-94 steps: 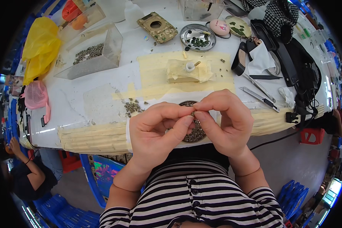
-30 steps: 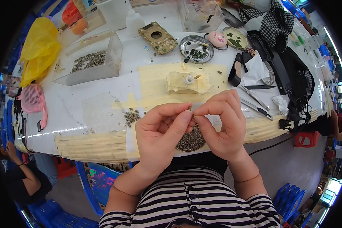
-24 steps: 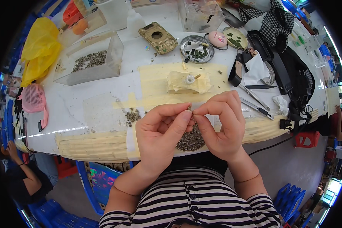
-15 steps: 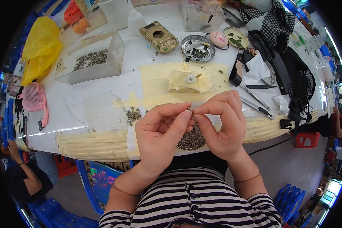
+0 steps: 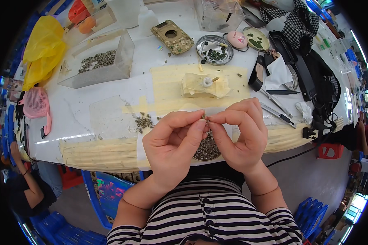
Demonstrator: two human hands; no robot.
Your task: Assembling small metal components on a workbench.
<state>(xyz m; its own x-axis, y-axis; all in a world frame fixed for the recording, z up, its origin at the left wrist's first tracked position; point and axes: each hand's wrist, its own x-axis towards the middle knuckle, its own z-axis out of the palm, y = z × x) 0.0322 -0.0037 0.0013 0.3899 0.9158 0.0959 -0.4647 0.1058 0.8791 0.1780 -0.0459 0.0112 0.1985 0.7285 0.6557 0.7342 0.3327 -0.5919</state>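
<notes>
My left hand (image 5: 169, 139) and my right hand (image 5: 242, 132) meet in front of me, each pinching with thumb and forefinger. Between the fingertips is a tiny grey-green part (image 5: 205, 118), too small to make out fully. Right below the hands sits a round dish of small dark metallic-looking parts (image 5: 207, 150), partly covered by my fingers. A loose pile of similar small parts (image 5: 144, 122) lies on the table left of my left hand. Beyond the hands stands a tape-covered block (image 5: 198, 86) with a small white pot (image 5: 207, 81) and a stick on it.
A clear bin (image 5: 124, 57) of small parts stands at the left. Farther back are a camouflage-patterned model hull (image 5: 173, 37) and a metal dish (image 5: 214, 50) of dark green pieces. Tweezers and a knife (image 5: 278, 115) lie at right. Another person's arm (image 5: 28, 179) shows at far left.
Both hands stay pinched together over the dish, with only slight finger and wrist shifts. The view has shifted slightly.
</notes>
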